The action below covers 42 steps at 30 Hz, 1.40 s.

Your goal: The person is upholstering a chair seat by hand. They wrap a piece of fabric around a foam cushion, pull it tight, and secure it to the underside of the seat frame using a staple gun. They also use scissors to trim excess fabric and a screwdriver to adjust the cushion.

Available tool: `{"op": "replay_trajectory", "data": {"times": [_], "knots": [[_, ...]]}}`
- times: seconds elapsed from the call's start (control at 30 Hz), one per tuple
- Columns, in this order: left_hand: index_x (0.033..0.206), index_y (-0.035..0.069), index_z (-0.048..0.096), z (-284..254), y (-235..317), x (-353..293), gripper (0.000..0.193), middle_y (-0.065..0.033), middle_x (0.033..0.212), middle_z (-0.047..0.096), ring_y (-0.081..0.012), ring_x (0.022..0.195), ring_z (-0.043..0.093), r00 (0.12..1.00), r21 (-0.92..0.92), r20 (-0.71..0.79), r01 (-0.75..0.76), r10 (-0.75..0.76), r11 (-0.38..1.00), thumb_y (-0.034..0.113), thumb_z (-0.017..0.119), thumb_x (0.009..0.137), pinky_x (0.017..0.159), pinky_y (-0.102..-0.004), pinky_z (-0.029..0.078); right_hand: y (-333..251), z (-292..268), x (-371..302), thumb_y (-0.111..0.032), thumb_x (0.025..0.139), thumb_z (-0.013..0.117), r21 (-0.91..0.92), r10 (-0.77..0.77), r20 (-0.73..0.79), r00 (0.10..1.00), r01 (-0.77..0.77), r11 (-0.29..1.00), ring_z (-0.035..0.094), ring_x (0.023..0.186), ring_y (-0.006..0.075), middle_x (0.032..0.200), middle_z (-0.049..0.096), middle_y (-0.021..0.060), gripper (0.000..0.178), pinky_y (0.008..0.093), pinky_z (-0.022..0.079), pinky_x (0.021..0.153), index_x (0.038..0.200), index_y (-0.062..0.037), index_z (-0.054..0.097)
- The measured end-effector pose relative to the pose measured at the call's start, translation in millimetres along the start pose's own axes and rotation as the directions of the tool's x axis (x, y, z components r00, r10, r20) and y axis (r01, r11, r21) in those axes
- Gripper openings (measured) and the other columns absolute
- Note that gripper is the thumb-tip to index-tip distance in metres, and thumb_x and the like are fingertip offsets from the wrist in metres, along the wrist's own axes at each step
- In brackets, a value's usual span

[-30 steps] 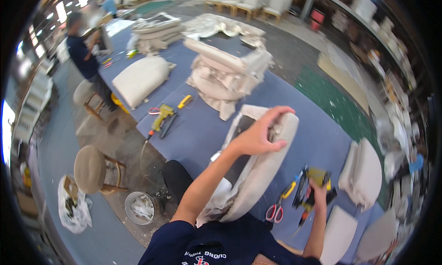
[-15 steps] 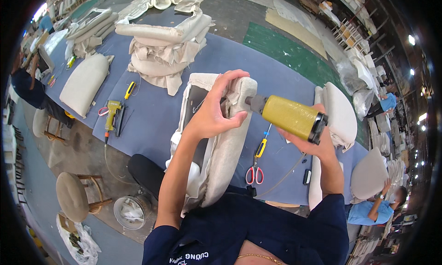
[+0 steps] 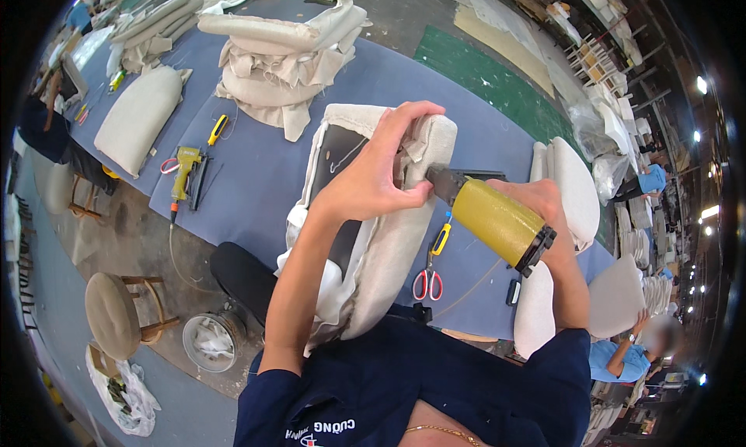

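A beige upholstered seat cushion (image 3: 396,256) stands tilted on edge against my body, its dark underside and white padding showing. My left hand (image 3: 371,171) is closed on its upper end, thumb and fingers pinching the folded fabric at the corner. My right hand (image 3: 532,202) grips an olive-yellow pneumatic staple gun (image 3: 500,220), its nose against the cushion's edge beside my left thumb. The gun's body hides part of my right fingers. Below it on the blue table lie red-handled scissors (image 3: 428,282) and a yellow-handled tool (image 3: 441,239).
A second staple gun (image 3: 185,175) and a yellow cutter (image 3: 218,130) lie left on the table (image 3: 241,190). Fabric-covered frames (image 3: 272,82) are stacked at the back; cushions (image 3: 575,190) stand at right. A stool (image 3: 116,311) and bucket (image 3: 210,342) are on the floor. Other people work on both sides.
The staple gun has turned, its rear end swinging down and nearer me while its nose stays by the cushion's edge. The cushion's upper end and my left hand have shifted slightly up and right.
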State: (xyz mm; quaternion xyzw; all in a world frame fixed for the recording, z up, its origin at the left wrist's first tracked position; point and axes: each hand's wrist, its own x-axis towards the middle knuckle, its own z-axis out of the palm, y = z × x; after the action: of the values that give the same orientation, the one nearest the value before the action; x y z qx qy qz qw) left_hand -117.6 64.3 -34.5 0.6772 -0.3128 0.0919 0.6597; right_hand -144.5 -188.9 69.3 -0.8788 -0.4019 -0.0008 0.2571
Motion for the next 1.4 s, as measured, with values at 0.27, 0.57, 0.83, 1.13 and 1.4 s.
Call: {"op": "replay_trajectory", "data": {"times": [0.27,0.57,0.83,1.13,1.4], "knots": [[0.147,0.006,0.033,15.2,-3.1,4.8,0.090,-0.0113,0.138,0.042,-0.0237,0.133,0.040,0.998,0.063,0.045,-0.041,0.038,0.997,0.009,0.071,0.066,0.115,-0.0339,0.027,-8.2,-12.1,-8.7,-0.018,0.071,0.074,-0.052,0.073,0.045,0.996,-0.071,0.996,0.059,0.061,0.0379,0.074,0.065,0.0142,0.035,0.0376,0.047,0.054,0.104,-0.0055,0.071],[0.149,0.007,0.029,-26.4,25.6,-4.1,0.099,-0.0111,0.139,0.041,-0.0235,0.134,0.040,0.990,0.044,0.017,0.136,-0.137,0.990,0.014,0.081,0.064,0.114,-0.0354,0.031,29.0,20.1,-48.7,-0.023,0.066,0.087,0.034,0.090,-0.177,0.980,-0.085,0.996,0.061,0.090,0.0334,0.099,0.068,0.0129,0.053,0.0414,0.046,0.082,0.113,-0.0086,0.069],[0.149,0.003,0.030,-92.5,43.1,-26.6,0.098,-0.0164,0.146,0.041,-0.0271,0.139,0.040,0.905,0.344,-0.401,0.291,-0.141,0.893,0.020,0.084,0.069,0.115,-0.0383,0.035,230.6,189.3,-252.8,-0.017,0.073,0.083,0.386,0.791,-0.181,0.584,-0.697,0.604,0.064,0.078,0.0234,0.089,0.068,0.0123,0.044,0.0420,0.053,0.070,0.110,0.0000,0.065],[0.145,-0.004,0.036,-129.5,40.4,-64.0,0.094,-0.0296,0.123,0.063,-0.0446,0.117,0.062,0.725,0.556,-0.659,0.649,-0.200,0.519,0.034,0.081,0.071,0.102,-0.0447,0.048,262.4,305.2,-344.8,-0.021,0.077,0.081,-0.207,0.864,-0.215,0.454,-0.886,0.414,0.065,0.095,0.0415,0.107,0.067,0.0191,0.053,0.0514,0.051,0.088,0.122,0.0001,0.062],[0.145,-0.005,0.036,-44.8,53.5,-46.1,0.092,-0.0300,0.119,0.064,-0.0444,0.110,0.064,0.908,0.679,-0.375,0.405,-0.186,0.612,0.030,0.079,0.071,0.097,-0.0460,0.049,216.6,307.8,-236.4,-0.019,0.085,0.072,0.265,0.841,-0.391,0.375,-0.829,0.493,0.072,0.084,0.0314,0.086,0.072,0.0148,0.021,0.0423,0.055,0.077,0.095,-0.0005,0.074]]}}
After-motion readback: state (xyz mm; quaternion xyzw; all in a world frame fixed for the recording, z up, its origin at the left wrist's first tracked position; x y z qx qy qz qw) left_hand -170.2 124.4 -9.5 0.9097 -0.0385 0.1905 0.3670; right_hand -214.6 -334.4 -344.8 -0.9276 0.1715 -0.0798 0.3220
